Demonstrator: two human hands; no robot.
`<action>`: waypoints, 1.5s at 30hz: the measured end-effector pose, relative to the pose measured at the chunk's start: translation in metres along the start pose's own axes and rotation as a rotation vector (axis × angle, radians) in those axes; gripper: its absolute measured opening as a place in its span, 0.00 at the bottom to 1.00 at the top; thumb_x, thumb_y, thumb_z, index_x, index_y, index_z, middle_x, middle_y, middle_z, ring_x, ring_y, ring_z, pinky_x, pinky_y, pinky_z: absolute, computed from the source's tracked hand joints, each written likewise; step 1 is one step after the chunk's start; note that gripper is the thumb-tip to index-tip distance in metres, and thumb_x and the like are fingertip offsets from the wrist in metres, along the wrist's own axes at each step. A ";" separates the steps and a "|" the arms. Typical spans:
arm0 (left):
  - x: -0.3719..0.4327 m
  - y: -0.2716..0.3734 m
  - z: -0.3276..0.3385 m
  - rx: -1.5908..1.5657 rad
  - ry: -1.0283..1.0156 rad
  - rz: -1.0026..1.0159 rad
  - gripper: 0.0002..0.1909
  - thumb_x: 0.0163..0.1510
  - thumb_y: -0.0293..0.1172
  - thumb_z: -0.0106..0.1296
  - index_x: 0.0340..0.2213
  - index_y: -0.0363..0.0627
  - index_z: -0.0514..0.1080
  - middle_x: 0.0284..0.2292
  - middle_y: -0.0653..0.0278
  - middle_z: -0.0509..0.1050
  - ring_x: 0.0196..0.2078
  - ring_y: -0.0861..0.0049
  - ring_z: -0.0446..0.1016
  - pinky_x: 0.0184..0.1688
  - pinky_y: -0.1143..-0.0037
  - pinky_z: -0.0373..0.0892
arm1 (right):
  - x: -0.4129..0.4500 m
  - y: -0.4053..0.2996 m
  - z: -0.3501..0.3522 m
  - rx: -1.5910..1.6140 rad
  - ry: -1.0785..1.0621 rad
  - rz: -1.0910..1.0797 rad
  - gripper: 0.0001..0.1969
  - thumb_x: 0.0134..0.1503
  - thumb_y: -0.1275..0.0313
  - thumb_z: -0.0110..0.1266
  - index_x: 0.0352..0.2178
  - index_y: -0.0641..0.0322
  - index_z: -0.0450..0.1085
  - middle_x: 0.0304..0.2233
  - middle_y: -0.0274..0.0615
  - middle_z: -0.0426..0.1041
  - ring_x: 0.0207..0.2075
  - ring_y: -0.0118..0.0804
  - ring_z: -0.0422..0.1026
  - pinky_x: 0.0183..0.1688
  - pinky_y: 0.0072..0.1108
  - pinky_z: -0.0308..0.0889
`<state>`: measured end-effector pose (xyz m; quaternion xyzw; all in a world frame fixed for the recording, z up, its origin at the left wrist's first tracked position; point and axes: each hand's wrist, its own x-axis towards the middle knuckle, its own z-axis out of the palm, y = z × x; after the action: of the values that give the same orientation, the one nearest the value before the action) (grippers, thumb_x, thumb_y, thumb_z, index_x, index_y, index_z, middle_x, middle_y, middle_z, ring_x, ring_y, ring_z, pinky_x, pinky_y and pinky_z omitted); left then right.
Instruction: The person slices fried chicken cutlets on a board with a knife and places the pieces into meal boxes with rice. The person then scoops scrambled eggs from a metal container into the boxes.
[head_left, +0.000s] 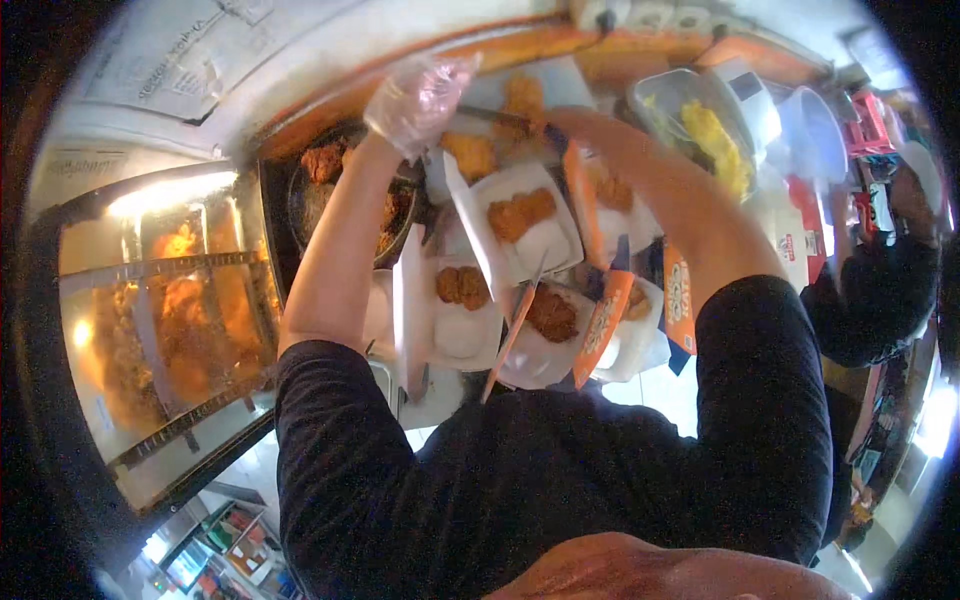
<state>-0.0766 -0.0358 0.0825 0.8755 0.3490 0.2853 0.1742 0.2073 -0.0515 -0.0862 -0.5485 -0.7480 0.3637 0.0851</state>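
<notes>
My left hand (424, 101), in a clear plastic glove, is raised beside a white cutting board (570, 79); blur hides its fingers. My right hand (566, 124) grips a long dark tool (487, 114), seemingly a knife, that reaches left across the board. A golden fried piece (523, 91) lies just beyond the tool, and another fried piece (470, 154) is on the near side. Below my hands stand open paper boxes with white rice and fried pieces, among them an upper box (559, 251), a left box (480, 352) and a middle box (517, 367).
Left of my forearm sits a round dark pan (300, 202) with fried chicken. A lit glass display case (172, 262) fills the left side. Beyond my right arm are a clear tub (660, 86) with yellow food and a blue-white container (814, 131). Another person's dark sleeve (877, 300) shows at right.
</notes>
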 end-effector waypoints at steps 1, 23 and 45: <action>-0.001 -0.004 0.002 0.006 0.011 0.001 0.13 0.53 0.33 0.47 0.39 0.45 0.73 0.28 0.55 0.75 0.29 0.69 0.72 0.31 0.74 0.67 | -0.001 -0.013 -0.008 -0.021 -0.043 -0.028 0.13 0.50 0.63 0.51 0.37 0.54 0.70 0.35 0.38 0.73 0.37 0.33 0.70 0.41 0.28 0.63; 0.077 0.004 0.171 0.379 -0.659 -0.309 0.17 0.50 0.39 0.48 0.41 0.50 0.70 0.41 0.57 0.71 0.40 0.67 0.72 0.42 0.70 0.68 | -0.259 -0.148 -0.184 -0.323 0.237 0.227 0.16 0.56 0.61 0.46 0.39 0.61 0.67 0.26 0.46 0.72 0.28 0.36 0.71 0.32 0.28 0.65; 0.073 -0.007 0.156 -0.054 -0.168 -0.692 0.16 0.57 0.41 0.37 0.34 0.46 0.71 0.33 0.62 0.73 0.34 0.72 0.72 0.33 0.73 0.69 | -0.577 -0.148 -0.033 0.628 1.030 0.685 0.12 0.59 0.66 0.43 0.30 0.65 0.67 0.15 0.29 0.62 0.15 0.18 0.58 0.15 0.13 0.53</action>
<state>0.0603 0.0041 -0.0150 0.7209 0.6016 0.1453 0.3117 0.3338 -0.5659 0.1894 -0.8060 -0.2563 0.2625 0.4646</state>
